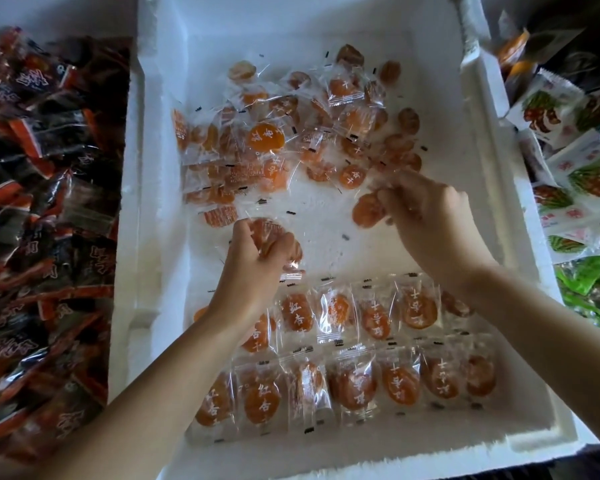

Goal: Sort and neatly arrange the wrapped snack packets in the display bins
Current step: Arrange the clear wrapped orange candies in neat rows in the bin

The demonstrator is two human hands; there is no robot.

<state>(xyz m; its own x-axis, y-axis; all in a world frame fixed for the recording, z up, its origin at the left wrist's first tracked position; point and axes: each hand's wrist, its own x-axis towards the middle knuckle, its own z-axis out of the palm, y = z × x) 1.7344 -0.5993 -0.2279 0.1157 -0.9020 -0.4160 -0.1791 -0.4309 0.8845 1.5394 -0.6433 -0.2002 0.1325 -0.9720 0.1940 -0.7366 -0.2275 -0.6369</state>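
1. White foam bin (146,168): open-topped and rectangular, filling the middle of the view. Its bare floor shows between a far heap and two near rows.
2. Loose heap (267,136) of clear-wrapped orange snack packets: spread over the far half of the bin. The packets overlap and point every way, with no shared axis.
3. Far row (374,313) and near row (354,382): packets set side by side in the near half of the bin. Each packet's long axis runs from near edge to far edge, and each row runs from left wall towards right wall. The near row lies just beside the near wall.
4. Left hand (253,258): the forearm enters from the near left corner and crosses both rows. The back of the hand faces up over the bare floor, left of centre. Its fingers are curled round one held packet (267,233).
5. Right hand (426,220): the forearm enters from the near right corner, wrist raised over the far row. The fingers point towards the left wall and pinch the clear wrapper of a second packet (368,209) at the heap's near right edge. Its long axis cannot be told.
6. Surroundings: dark red-and-black packets (49,202) are piled beyond the left wall. White-and-green packets (568,133) and green wrappers (586,282) lie beyond the right wall.
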